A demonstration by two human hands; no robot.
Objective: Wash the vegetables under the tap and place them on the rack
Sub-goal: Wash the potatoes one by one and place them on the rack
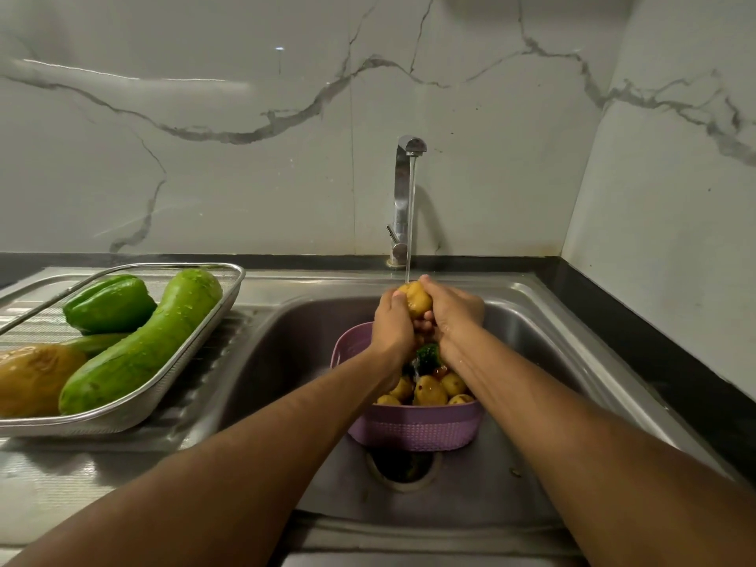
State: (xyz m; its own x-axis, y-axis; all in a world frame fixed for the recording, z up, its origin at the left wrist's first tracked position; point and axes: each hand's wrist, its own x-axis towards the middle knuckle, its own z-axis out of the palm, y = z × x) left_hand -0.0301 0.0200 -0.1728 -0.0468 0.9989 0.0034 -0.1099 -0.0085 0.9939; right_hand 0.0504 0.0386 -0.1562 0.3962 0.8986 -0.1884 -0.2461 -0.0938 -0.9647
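Observation:
Water runs from the steel tap point(405, 190) onto a yellow potato point(416, 298) that both hands hold over the sink. My left hand point(393, 321) grips its left side and my right hand point(450, 311) curls round its right side. Below them a purple basket point(413, 427) stands in the sink with several more potatoes point(429, 390), something green point(427, 356) and a bit of red. On the left drainboard a metal rack point(135, 407) carries a wet green gourd point(143, 341), a green pepper point(108, 304), another green vegetable and a large yellowish one point(32, 378).
The steel sink basin point(286, 349) has an open drain point(403, 464) just in front of the basket. A marble-patterned wall rises behind the tap and along the right side. A dark counter strip point(638, 341) borders the sink at right.

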